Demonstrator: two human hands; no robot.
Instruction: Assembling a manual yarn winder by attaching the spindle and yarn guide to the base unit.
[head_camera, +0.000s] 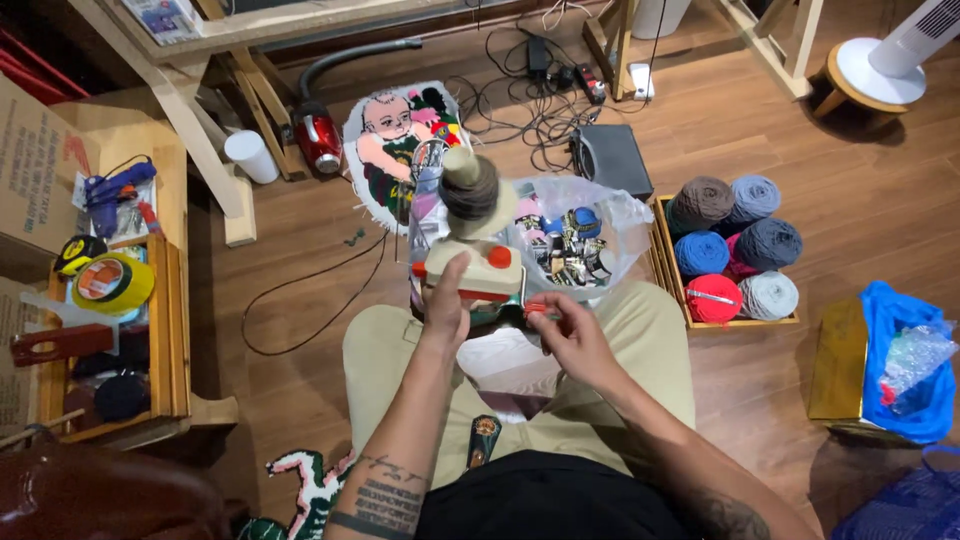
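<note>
A home craft workshop for yarn and rug work.

Yarn balls (733, 248) fill a wooden crate (672, 290) on the plank floor (800, 130); a tufted picture rug (395, 140), glue gun (108, 190), tape rolls (112, 283) and wooden trestles (215, 130) stand around.

A cream yarn winder (472, 268) with an orange knob is standing upright just above the frame's centre, over the person's lap. A tan cone wrapped in dark brown yarn (468, 186) is rising from its top, tilting slightly. Just right of the winder's lower edge, a small orange-red handle (537, 309) is sticking out sideways, lying roughly level at mid-frame.
</note>
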